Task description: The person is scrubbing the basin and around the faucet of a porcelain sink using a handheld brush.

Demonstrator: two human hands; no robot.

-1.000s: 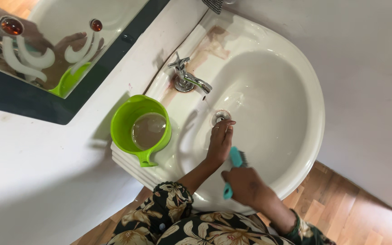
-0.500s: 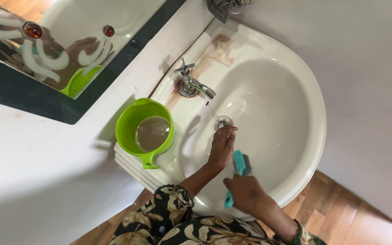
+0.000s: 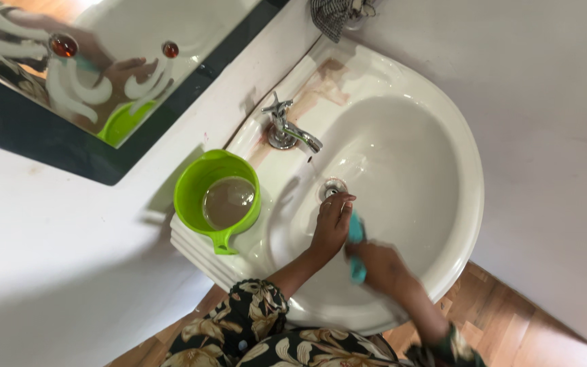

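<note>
My left hand (image 3: 331, 223) lies flat inside the white sink basin (image 3: 436, 156), fingers spread, fingertips just below the metal drain (image 3: 332, 188). My right hand (image 3: 382, 267) sits beside it, closed around a teal brush (image 3: 357, 246) whose head shows between the two hands and presses on the basin's near wall. Both forearms come up from the bottom edge in floral-patterned sleeves. The brush's handle is mostly hidden in my fist.
A green plastic mug (image 3: 217, 196) with murky water stands on the sink's left ledge. A chrome tap (image 3: 289, 130) juts over the basin, with brownish stains (image 3: 324, 85) behind it. A mirror (image 3: 76, 68) hangs upper left, a checked cloth (image 3: 334, 15) at top. Wooden floor (image 3: 511, 319) lies lower right.
The view has shifted so the sink sits lower right. My right hand with the brush has moved slightly along the basin wall; my left hand stays near the drain.
</note>
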